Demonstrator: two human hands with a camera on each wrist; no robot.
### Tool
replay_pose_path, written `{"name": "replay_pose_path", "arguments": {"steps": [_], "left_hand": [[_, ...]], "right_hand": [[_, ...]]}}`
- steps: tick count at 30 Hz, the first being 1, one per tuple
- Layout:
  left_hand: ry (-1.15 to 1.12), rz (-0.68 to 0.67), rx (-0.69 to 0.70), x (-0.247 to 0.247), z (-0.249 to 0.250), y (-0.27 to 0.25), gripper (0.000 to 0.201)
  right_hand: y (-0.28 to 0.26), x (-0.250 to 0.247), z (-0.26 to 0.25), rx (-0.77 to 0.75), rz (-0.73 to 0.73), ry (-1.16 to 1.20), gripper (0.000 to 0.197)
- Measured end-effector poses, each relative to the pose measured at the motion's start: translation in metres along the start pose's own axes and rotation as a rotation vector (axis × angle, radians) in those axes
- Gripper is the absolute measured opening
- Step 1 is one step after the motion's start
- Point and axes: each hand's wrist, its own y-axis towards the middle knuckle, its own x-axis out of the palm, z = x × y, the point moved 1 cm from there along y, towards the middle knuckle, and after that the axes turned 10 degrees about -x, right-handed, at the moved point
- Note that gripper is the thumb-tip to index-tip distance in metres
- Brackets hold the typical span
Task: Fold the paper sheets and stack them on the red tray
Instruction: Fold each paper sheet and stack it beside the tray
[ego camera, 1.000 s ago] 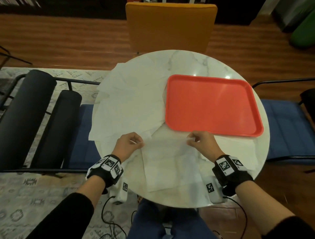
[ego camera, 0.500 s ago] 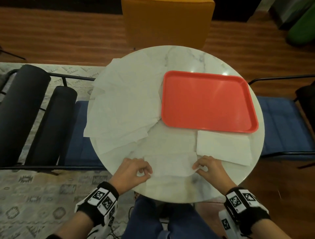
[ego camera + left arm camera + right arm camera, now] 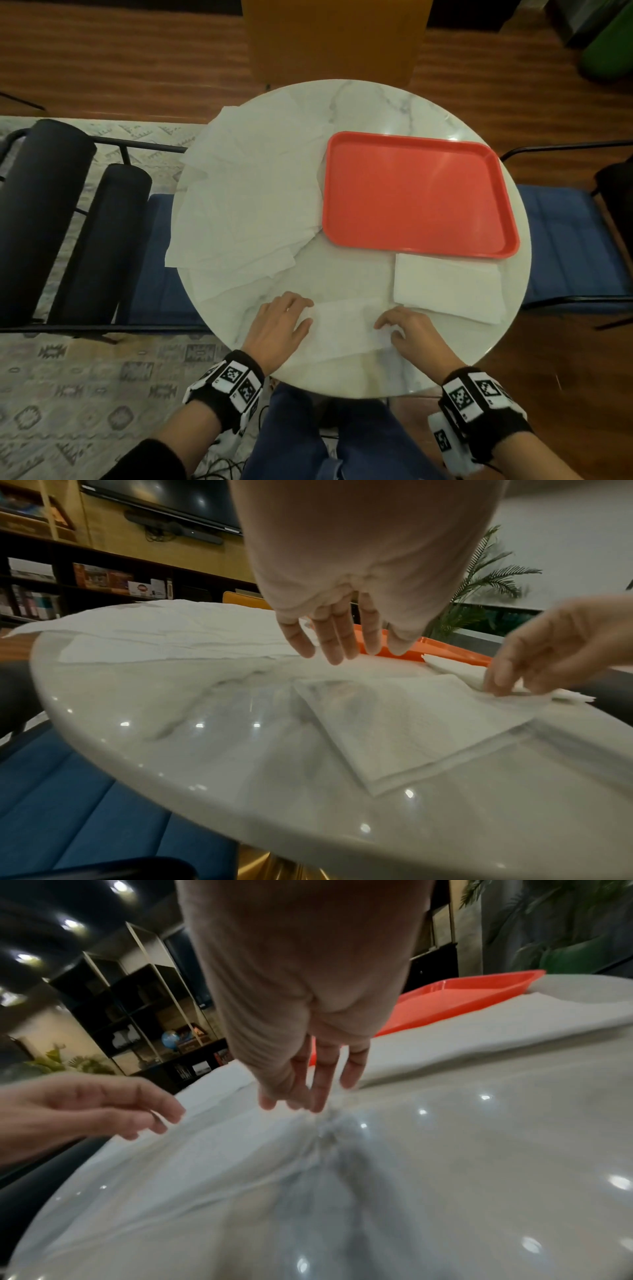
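A white paper sheet (image 3: 346, 325), folded over into a narrow band, lies at the near edge of the round marble table (image 3: 376, 102). My left hand (image 3: 301, 315) rests at its left end with straight fingers (image 3: 335, 642). My right hand (image 3: 387, 327) presses fingertips (image 3: 308, 1091) onto its right end. Another folded sheet (image 3: 445, 291) lies just in front of the red tray (image 3: 418, 198), which holds nothing. A loose pile of unfolded sheets (image 3: 246, 205) covers the table's left half.
An orange chair (image 3: 335, 41) stands behind the table. Blue seats (image 3: 565, 240) flank it on the right and left, with black bolsters (image 3: 41, 212) on the left. My knees sit under the near table edge.
Both hands pulled the sheet's far edge toward me, folding it over. They went from pinching its corners to lying flat on its ends. A folded sheet beside the tray became visible.
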Motion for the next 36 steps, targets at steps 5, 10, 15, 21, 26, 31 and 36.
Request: {"name": "replay_pose_path", "arguments": {"steps": [5,10,15,21,26,31,36], "left_hand": [[0.213,-0.052,-0.069,0.020,0.003,-0.009,0.056],[0.279,-0.105,-0.147,0.042,-0.013,-0.017,0.065],[0.302,-0.132,-0.158,0.046,-0.022,-0.018,0.072],[0.279,-0.127,-0.155,0.048,-0.025,-0.017,0.076],[0.322,-0.159,-0.196,0.043,-0.022,-0.018,0.073],[0.379,0.020,-0.148,0.026,-0.005,-0.011,0.058],[0.253,-0.079,-0.347,0.002,0.015,0.011,0.047]], "right_hand": [[0.020,0.006,-0.030,-0.057,0.188,-0.141,0.043],[0.038,0.055,-0.072,-0.174,-0.284,-0.237,0.064],[0.040,0.078,-0.059,-0.198,-0.378,-0.283,0.077],[0.020,0.053,-0.017,-0.062,-0.327,-0.368,0.071],[0.002,0.040,-0.002,0.024,-0.276,-0.436,0.076],[0.000,0.030,-0.010,0.038,-0.272,-0.438,0.080],[0.004,0.006,-0.028,-0.032,-0.205,-0.324,0.055]]}}
